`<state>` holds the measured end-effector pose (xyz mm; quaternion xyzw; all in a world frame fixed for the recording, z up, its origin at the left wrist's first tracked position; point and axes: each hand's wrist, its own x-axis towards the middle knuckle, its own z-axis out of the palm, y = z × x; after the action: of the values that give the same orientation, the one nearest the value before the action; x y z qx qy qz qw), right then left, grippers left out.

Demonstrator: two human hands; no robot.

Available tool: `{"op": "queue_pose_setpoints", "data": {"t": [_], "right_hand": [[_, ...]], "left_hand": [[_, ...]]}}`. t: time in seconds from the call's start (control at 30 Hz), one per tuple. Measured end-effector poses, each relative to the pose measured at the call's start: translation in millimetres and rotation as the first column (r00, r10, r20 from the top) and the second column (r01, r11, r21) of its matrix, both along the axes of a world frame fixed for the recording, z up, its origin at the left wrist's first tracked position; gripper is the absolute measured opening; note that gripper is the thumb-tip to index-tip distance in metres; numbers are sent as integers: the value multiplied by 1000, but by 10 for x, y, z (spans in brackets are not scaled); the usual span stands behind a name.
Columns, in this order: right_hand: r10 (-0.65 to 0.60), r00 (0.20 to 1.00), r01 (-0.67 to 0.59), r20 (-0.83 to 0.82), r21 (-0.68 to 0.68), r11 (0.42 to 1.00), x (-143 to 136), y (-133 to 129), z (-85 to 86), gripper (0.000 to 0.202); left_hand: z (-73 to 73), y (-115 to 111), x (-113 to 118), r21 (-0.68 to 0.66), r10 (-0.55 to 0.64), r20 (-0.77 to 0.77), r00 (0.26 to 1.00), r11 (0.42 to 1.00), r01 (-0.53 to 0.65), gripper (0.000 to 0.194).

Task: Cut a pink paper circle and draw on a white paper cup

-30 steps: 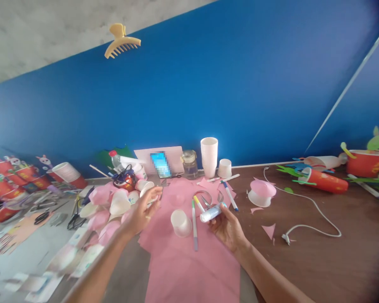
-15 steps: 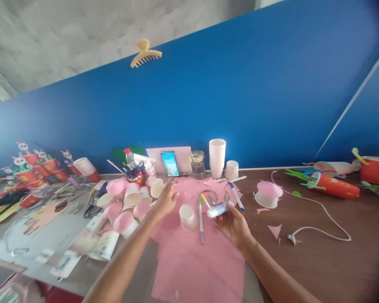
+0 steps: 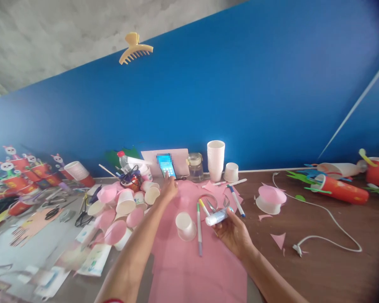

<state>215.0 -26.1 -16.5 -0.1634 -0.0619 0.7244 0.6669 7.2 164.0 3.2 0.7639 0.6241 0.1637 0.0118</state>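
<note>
My left hand (image 3: 169, 189) reaches forward to the phone (image 3: 165, 161), one finger stretched out onto its lit screen. It holds nothing. The phone leans upright against a pale pink board (image 3: 180, 162). In my right hand (image 3: 235, 235) is a glue stick (image 3: 216, 217) with a white and blue barrel, gripped between thumb and fingers above the pink paper (image 3: 205, 275). Between my hands stands a white paper cup (image 3: 186, 227) beside a green-and-purple marker (image 3: 199, 237). Scissors (image 3: 211, 202) lie partly hidden behind the glue stick, near a blue marker (image 3: 236, 201).
Several white and pink paper cups (image 3: 125, 202) crowd the left. A stack of white cups (image 3: 215, 162) and a glass jar (image 3: 195, 166) stand along the blue partition (image 3: 246, 92). Rightward are a pink-topped cup (image 3: 270, 200), a white cable (image 3: 331, 240) and a red cup (image 3: 341, 189).
My left hand has moved forward so that a finger meets the phone screen, whose picture is different. The right hand still holds the glue stick. The view has shifted slightly.
</note>
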Motion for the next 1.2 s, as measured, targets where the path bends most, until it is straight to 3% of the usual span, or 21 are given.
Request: {"op": "queue_pose_setpoints", "data": {"t": [0.57, 0.97, 1.2], "right_hand": [[10, 1000, -9, 10, -55, 998, 3, 12, -41, 16], [27, 999, -26, 25, -49, 998, -12, -3, -19, 15], [19, 1000, -18, 25, -49, 999, -8, 2, -46, 16]], "left_hand": [[-99, 249, -69, 9, 11, -102, 995, 1000, -10, 24], [-94, -10, -150, -8, -63, -109, 992, 998, 62, 18], [-169, 52, -125, -47, -73, -123, 990, 997, 67, 18]]}}
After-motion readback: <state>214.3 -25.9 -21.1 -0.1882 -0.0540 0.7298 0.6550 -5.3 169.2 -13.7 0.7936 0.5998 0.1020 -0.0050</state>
